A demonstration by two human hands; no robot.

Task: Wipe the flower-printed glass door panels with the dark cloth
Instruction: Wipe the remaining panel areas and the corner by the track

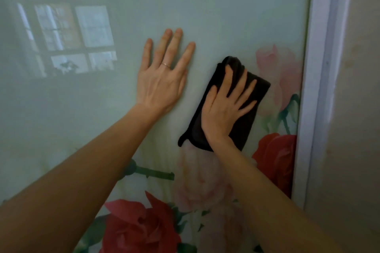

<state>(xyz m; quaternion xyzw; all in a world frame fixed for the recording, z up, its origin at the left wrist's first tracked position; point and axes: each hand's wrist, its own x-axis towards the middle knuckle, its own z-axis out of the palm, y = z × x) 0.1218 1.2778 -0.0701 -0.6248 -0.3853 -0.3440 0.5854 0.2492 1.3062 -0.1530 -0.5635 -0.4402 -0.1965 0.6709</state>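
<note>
Right hand lies flat on the dark cloth, fingers straight and spread, palm pressing the folded rag against the glass door panel. Nothing curled, nothing pinched: it is an open palm on fabric. Left hand sits just beside it, also flat on the bare glass, fingers splayed and pointing up, a thin ring on one finger. The cloth sits just left of a pale pink printed rose, above a red rose. More red blooms lie lower down. A white frame runs along the panel's right edge. A window reflection glows at upper left.
</note>
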